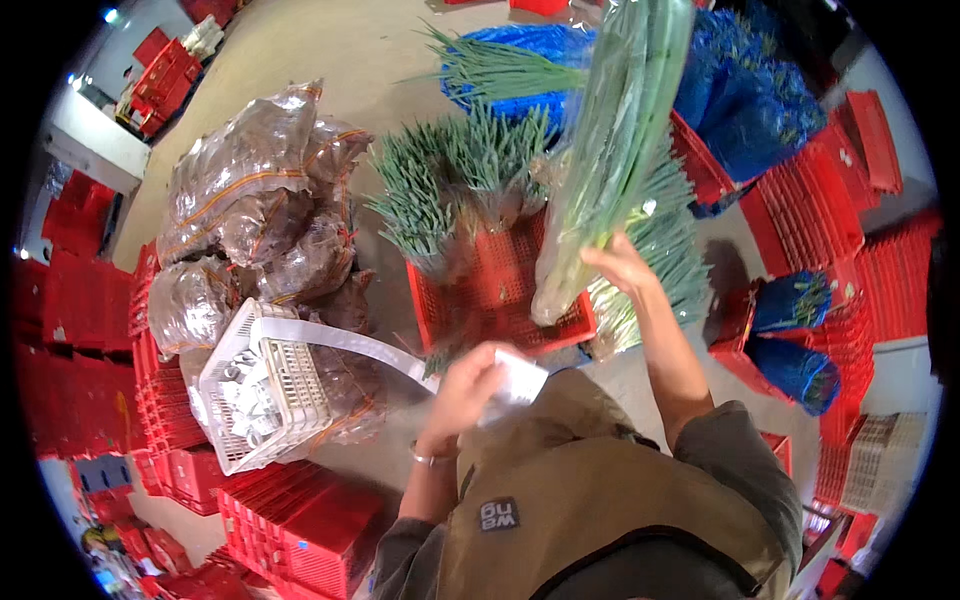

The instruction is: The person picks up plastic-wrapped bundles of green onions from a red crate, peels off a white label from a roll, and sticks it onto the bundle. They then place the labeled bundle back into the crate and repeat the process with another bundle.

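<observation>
My right hand [622,266] grips a long plastic-wrapped bunch of green onions [626,120] near its pale root end. The bunch stands slanted over the right side of a red plastic crate [495,262]. My left hand [465,394] holds a white paper label [520,379] in front of my apron [600,480]; motion blurs it. A white label strip [345,337] runs from a white plastic basket [300,382] towards that hand. White crumpled paper [247,397] fills part of the basket. Bunches of thin green stalks [420,195] stand in the crate.
Large plastic sacks [247,157] are piled at left. More green onions [675,232] lie right of the crate, and others [510,71] rest on blue plastic behind it. Stacked red crates [300,532] flank both sides. Blue bags [791,300] sit at right.
</observation>
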`<state>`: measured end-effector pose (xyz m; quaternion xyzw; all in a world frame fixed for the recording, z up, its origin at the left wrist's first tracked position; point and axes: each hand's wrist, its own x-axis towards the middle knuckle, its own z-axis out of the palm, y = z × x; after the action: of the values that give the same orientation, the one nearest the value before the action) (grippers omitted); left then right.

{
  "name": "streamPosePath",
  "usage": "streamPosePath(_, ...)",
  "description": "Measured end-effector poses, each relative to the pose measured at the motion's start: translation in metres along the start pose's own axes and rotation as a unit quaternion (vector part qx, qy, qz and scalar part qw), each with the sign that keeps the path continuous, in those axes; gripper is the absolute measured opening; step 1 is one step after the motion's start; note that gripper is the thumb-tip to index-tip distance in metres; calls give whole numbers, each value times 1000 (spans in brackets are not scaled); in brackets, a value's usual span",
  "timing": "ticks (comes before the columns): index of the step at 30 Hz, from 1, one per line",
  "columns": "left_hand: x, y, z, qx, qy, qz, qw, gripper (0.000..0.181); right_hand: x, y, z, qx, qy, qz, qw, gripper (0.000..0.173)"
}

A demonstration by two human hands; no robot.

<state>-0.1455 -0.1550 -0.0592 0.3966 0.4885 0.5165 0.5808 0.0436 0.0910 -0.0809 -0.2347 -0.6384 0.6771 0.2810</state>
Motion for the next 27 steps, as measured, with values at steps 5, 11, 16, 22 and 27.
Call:
streamPosePath(5,47,16,39,21,27,17,999,37,-30,21,-7,49,187,103,976,52)
streamPosePath(11,100,-25,78,-16,122,115,986,26,-64,5,-12,-33,97,162,981,47)
streamPosePath(16,115,-29,97,6,66,83,994,24,-79,11,-19,57,90,144,984,44)
streamPosePath(22,129,-24,114,10,71,50,996,24,-89,11,-37,20,76,143,987,50)
streamPosePath(27,138,-35,112,42,59,-20,997,15,-92,10,-48,16,75,150,986,48)
